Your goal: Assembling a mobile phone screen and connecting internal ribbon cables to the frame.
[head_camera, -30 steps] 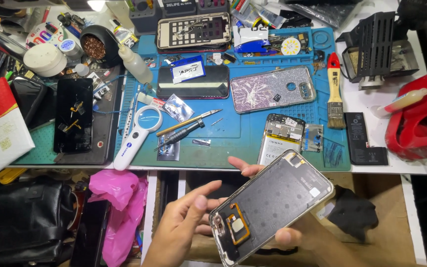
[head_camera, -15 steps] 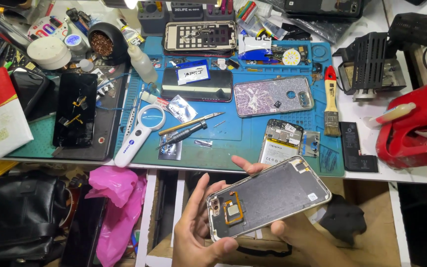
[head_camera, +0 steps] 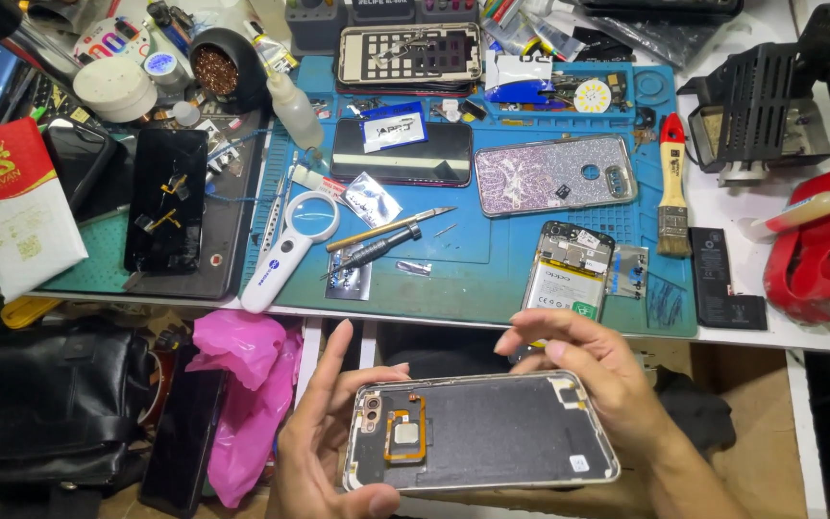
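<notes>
left hand grip holds phone back cover | right hand grip holds its far end | blue mat on counter behind

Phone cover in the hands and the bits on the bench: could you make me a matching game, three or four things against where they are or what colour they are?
Things:
1. Phone cover
2. Brush
3. Magnifier
4. Glitter case

Descriptions:
A. White handle, on the blue mat's left edge
B. Held in both hands, inner side up
C. Red handle, near the mat's right edge
D. Sparkly, lying flat on the mat

Pairs: 1-B, 2-C, 3-A, 4-D
</notes>
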